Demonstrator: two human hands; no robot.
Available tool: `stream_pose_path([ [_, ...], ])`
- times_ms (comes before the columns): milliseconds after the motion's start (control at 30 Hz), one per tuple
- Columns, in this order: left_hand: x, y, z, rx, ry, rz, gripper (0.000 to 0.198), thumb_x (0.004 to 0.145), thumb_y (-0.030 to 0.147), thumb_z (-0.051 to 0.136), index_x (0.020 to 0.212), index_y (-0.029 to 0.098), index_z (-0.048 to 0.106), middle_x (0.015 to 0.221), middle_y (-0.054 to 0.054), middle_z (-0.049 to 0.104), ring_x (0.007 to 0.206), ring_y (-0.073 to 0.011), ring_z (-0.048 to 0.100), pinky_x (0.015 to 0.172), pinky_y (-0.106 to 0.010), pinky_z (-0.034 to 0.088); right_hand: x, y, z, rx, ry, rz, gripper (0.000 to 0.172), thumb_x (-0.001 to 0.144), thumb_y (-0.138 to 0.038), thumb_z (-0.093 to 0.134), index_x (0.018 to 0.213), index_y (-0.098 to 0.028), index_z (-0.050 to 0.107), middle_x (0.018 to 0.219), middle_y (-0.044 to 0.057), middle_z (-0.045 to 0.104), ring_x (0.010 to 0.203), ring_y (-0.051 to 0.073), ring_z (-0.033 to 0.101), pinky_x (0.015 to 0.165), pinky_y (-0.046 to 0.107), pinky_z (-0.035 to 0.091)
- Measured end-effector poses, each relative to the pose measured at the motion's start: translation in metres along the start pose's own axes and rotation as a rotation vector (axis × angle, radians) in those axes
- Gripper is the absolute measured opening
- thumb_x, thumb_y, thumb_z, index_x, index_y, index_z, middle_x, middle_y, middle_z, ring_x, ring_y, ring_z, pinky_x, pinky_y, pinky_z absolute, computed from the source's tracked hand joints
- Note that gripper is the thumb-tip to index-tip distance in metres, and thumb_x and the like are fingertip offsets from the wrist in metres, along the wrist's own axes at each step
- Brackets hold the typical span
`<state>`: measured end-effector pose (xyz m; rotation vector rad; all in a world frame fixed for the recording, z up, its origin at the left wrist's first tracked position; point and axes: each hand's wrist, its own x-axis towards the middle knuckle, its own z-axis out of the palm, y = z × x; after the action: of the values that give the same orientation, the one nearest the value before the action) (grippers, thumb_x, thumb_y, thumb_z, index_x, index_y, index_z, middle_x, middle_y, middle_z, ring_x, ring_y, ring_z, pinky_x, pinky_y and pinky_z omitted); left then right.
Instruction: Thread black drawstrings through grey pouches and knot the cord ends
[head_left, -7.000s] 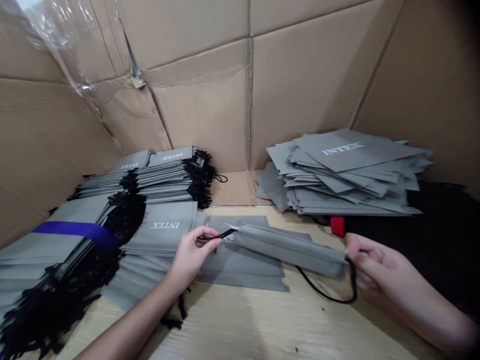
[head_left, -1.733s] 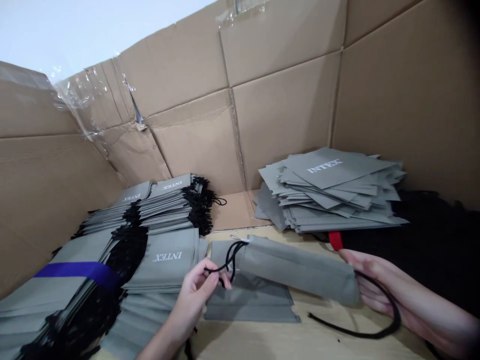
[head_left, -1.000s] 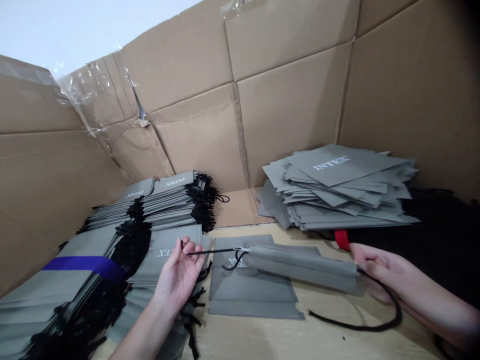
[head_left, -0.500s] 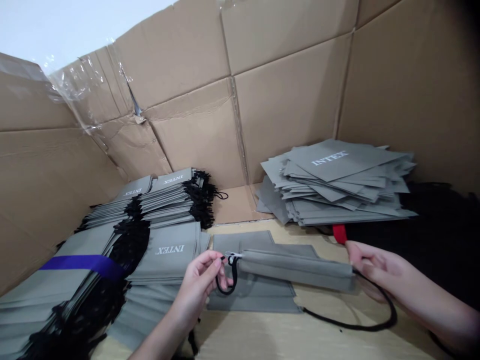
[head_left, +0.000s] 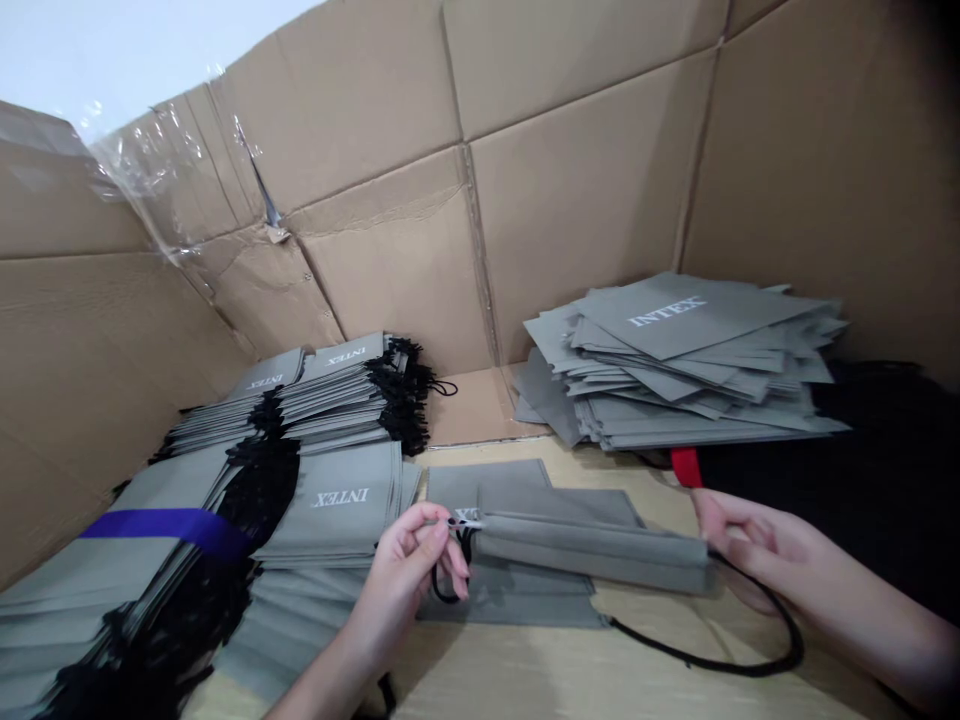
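A grey fabric drawstring bag (head_left: 592, 550) is stretched sideways between my hands, above other flat grey bags. My left hand (head_left: 416, 560) pinches at its left end, where a thin silvery piece (head_left: 466, 523) shows at the hem opening. A black cord (head_left: 448, 598) loops down under those fingers. My right hand (head_left: 750, 545) is closed at the bag's right end; the fingers' exact hold is partly hidden. Past it a second black cord stretch (head_left: 712, 662) curves down to the lower bag (head_left: 525, 608) on the table.
Corded bags (head_left: 345, 490) stand in several stacks at the left, one bound with a purple band (head_left: 165, 527). Loose grey pieces (head_left: 690, 350) with INTEX print are heaped at the right. Beside them lie a black pile (head_left: 885, 470) and a red strip (head_left: 685, 467). Cardboard walls (head_left: 585, 210) enclose the table.
My left fingers have shifted slightly, and the cord loop now hangs lower and more behind them. The held bag has dipped a little; some INTEX lettering shows behind it.
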<state>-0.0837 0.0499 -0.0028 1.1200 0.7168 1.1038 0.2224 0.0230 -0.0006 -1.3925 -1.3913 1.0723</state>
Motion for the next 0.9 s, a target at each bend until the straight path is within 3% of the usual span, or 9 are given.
stream_pose_path([
  [100,0.0,-0.001,-0.005,0.059,-0.039,0.05,0.022,0.079,0.035,0.062,0.083,0.016,0.052,0.056,0.0,0.066,0.045,-0.0108,0.06,0.05,-0.02,0.042,0.002,0.006,-0.001,0.092,-0.026,0.039,0.063,0.047,-0.08,0.057,0.053,-0.021,0.035,0.045,-0.008,0.029,0.04,0.006,0.023,0.04,0.019,0.018],
  [233,-0.001,0.0,-0.007,0.117,-0.055,0.092,0.027,0.076,0.037,0.065,0.085,0.016,0.051,0.06,-0.001,0.068,0.045,-0.0119,0.06,0.049,-0.021,0.043,0.002,0.009,0.0,0.139,-0.041,0.055,0.059,0.053,-0.076,0.058,0.054,-0.021,0.035,0.047,-0.008,0.03,0.042,0.007,0.022,0.042,0.02,0.017],
  [367,-0.003,0.001,-0.004,0.173,-0.03,0.101,0.031,0.074,0.038,0.067,0.09,0.017,0.05,0.062,-0.001,0.069,0.045,-0.0107,0.058,0.051,-0.021,0.043,0.0,0.003,0.001,0.051,-0.053,0.01,0.051,0.057,-0.065,0.061,0.052,-0.021,0.036,0.051,-0.006,0.033,0.048,0.01,0.026,0.044,0.021,0.022],
  [533,-0.001,-0.001,-0.004,0.287,0.006,0.053,0.027,0.076,0.036,0.064,0.089,0.014,0.058,0.064,-0.003,0.068,0.044,-0.0087,0.055,0.049,-0.02,0.042,0.002,0.004,-0.001,-0.059,-0.091,-0.014,0.033,0.059,-0.044,0.059,0.052,-0.022,0.035,0.049,-0.007,0.029,0.046,0.01,0.023,0.045,0.022,0.019],
  [733,-0.001,0.004,0.001,0.52,0.219,0.152,0.02,0.069,0.03,0.068,0.077,0.013,0.07,0.067,-0.004,0.067,0.049,-0.0099,0.054,0.049,-0.021,0.044,0.004,0.012,0.001,-0.065,-0.113,-0.035,0.018,0.058,-0.031,0.051,0.055,-0.022,0.036,0.048,-0.009,0.024,0.046,0.009,0.018,0.045,0.022,0.016],
  [900,0.001,0.016,-0.009,0.498,0.364,0.246,0.015,0.065,0.029,0.072,0.072,0.016,0.072,0.079,-0.005,0.069,0.075,-0.0158,0.061,0.069,-0.023,0.047,0.003,0.014,-0.001,-0.074,-0.101,-0.054,0.014,0.059,-0.027,0.049,0.058,-0.022,0.037,0.049,-0.009,0.026,0.048,0.009,0.02,0.046,0.022,0.017],
])
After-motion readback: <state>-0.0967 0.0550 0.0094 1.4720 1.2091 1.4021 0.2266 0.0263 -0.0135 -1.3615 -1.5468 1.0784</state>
